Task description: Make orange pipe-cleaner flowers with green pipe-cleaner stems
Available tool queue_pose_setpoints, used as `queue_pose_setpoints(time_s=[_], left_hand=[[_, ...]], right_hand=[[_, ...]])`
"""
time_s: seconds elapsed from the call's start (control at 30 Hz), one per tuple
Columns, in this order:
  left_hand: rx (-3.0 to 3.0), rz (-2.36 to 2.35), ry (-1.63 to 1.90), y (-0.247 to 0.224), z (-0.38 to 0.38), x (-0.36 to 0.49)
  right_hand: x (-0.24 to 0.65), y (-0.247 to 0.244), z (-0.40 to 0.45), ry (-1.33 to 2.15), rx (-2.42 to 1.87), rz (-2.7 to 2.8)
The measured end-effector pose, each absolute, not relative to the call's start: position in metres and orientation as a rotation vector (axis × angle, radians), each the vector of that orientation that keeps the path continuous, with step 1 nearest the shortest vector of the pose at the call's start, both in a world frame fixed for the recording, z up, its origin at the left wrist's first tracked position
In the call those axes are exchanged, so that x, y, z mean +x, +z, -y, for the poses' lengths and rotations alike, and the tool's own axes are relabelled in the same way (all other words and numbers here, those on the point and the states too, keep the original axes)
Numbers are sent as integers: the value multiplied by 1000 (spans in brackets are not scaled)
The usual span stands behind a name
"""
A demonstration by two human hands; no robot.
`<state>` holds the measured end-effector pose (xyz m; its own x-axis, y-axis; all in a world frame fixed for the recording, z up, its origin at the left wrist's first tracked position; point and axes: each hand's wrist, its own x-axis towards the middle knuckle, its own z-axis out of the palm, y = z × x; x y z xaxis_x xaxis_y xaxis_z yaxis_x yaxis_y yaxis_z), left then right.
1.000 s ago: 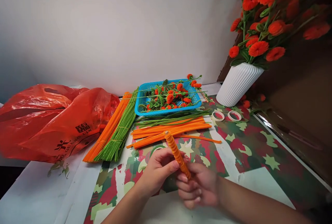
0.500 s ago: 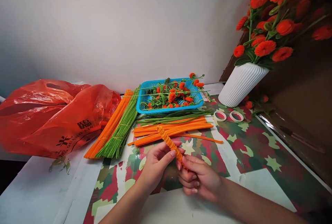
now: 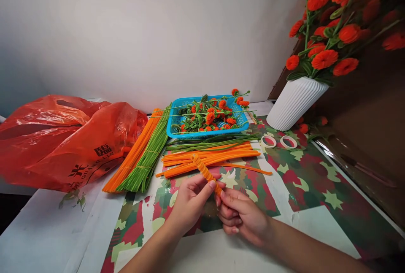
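Note:
An orange coiled fuzzy strip (image 3: 203, 169) slants up and to the left out of my two hands, its upper end over the loose orange stems. My left hand (image 3: 196, 195) pinches it around the middle between thumb and fingers. Close beside it, my right hand (image 3: 238, 214) is closed on the lower end, fingers curled under, and hides that end. Behind the hands lie loose orange fuzzy stems (image 3: 221, 156), with green stems (image 3: 211, 142) just beyond them.
A blue basket (image 3: 207, 134) holds orange flowers with green stems. Bundled orange (image 3: 136, 150) and green stems (image 3: 147, 161) lie beside a red plastic bag (image 3: 63, 138). At right are two tape rolls (image 3: 288, 142) and a white vase (image 3: 295, 103) of orange-red flowers.
My right hand has shifted slightly up and left along the strip, and less of the strip shows between my hands. My left hand has hardly moved.

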<state>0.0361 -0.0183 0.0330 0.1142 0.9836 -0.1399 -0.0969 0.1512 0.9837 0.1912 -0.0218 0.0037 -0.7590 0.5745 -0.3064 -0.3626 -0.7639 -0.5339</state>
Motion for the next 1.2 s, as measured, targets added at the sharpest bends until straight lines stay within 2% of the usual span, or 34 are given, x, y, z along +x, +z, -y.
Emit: queue_pose_setpoints(time_s=[0.43, 0.9, 1.2], left_hand=[[907, -1039, 1088, 26, 19, 31], [1053, -1261, 1138, 32, 17, 34], [1111, -1185, 1116, 27, 17, 27]], right_hand=[[192, 8, 18, 2447, -653, 664], [191, 6, 21, 2474, -672, 674], [192, 8, 22, 2487, -663, 645]])
